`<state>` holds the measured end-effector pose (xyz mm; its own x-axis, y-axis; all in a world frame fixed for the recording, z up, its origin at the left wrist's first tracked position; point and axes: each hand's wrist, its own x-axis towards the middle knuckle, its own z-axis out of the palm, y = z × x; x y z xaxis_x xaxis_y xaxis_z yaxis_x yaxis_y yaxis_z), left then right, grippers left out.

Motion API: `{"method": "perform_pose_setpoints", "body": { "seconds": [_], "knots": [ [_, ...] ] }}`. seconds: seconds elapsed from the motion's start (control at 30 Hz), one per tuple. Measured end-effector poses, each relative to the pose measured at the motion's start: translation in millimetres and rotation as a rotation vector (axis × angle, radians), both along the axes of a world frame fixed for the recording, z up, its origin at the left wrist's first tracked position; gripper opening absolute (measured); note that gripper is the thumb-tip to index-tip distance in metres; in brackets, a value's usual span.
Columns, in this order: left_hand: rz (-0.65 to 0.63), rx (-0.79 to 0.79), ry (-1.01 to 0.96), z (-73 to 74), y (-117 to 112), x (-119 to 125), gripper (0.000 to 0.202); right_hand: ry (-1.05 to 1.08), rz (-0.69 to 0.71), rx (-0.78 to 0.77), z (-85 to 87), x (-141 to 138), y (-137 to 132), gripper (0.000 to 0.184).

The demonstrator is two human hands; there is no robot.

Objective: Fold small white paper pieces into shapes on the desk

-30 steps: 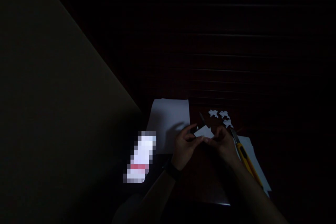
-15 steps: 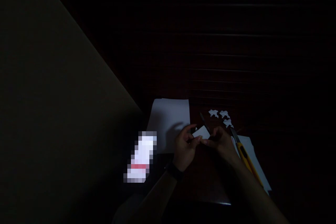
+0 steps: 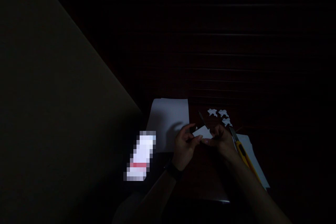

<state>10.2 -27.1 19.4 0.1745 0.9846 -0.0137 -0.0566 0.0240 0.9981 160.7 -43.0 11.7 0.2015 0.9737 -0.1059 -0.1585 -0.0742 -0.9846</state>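
Note:
A small piece of white paper (image 3: 203, 132), seemingly folded, is held up between both hands over the dark table. My left hand (image 3: 185, 145), with a dark band on its wrist, pinches the paper's left side, thumb along its lower edge. On the other side, the thumb and fingers of my right hand (image 3: 222, 141) are closed on its right edge. Just beyond the paper lies a thin dark pointed tool (image 3: 202, 117), its near end hidden behind the hands. Several small folded paper shapes, such as this one (image 3: 212, 112), rest beyond my right hand.
White sheets (image 3: 170, 112) lie to the left on the table (image 3: 202, 182). A yellow utility knife (image 3: 245, 155), blade out, lies on more paper (image 3: 256, 161) beside my right forearm. A bright, pixelated screen-like shape (image 3: 141, 155) is at lower left. The room is very dark.
The fingers have shifted slightly on the paper, and more of its right part shows. My right hand has tilted a little. The whole view has drifted slightly.

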Motion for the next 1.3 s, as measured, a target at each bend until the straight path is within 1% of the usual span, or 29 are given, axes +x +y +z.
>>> {"method": "perform_pose_setpoints", "body": {
  "seconds": [0.07,0.17,0.3,0.43,0.53,0.6,0.7,0.8,0.83,0.87,0.93,1.03,1.17,1.3],
  "knots": [
    [-0.008,-0.01,-0.018,1.0,0.7,-0.4,0.049,-0.041,-0.028,0.03,-0.2,-0.4,0.3,0.045],
    [-0.027,-0.009,-0.021,1.8,1.5,-1.6,0.046,-0.105,-0.018,0.053,1.7,0.0,1.6,0.041],
    [-0.012,0.034,0.058,0.9,-0.4,-1.6,0.04,-0.164,0.014,0.065,2.1,1.5,3.7,0.039],
    [0.011,0.064,0.104,-0.9,-2.7,-0.3,0.039,-0.194,-0.009,0.055,-0.9,3.1,3.3,0.038],
    [0.003,0.045,0.081,-3.4,-0.9,-0.9,0.042,-0.208,-0.009,0.051,-0.5,4.4,1.7,0.037],
    [-0.006,0.015,0.07,-5.9,1.4,-1.8,0.037,-0.207,0.008,0.062,0.0,5.0,1.2,0.038],
    [-0.034,-0.033,0.066,-10.4,3.8,-3.1,0.028,-0.191,0.023,0.062,-2.3,4.3,2.2,0.043],
    [-0.041,-0.066,0.045,-14.8,3.9,-3.9,0.027,-0.176,0.012,0.025,-5.7,2.5,3.8,0.058],
    [-0.035,-0.077,0.031,-16.0,3.8,-4.0,0.028,-0.171,0.015,0.01,-5.9,2.0,3.9,0.059],
    [-0.028,-0.09,0.019,-16.9,3.8,-4.2,0.029,-0.166,0.029,-0.013,-5.4,1.8,3.7,0.057],
    [-0.023,-0.117,0.008,-17.4,4.3,-4.6,0.033,-0.142,0.076,-0.075,-2.8,2.0,2.2,0.045],
    [-0.059,-0.098,0.031,-14.8,5.6,-5.2,0.033,-0.067,0.132,-0.16,1.4,4.0,-1.1,0.031],
    [-0.09,-0.023,0.064,-10.0,5.5,-4.8,0.028,0.032,0.139,-0.201,1.2,6.2,-2.9,0.029],
    [-0.081,-0.007,0.108,-9.9,4.0,-4.5,0.025,0.047,0.156,-0.188,-0.8,4.9,-1.9,0.029]
  ]
}}
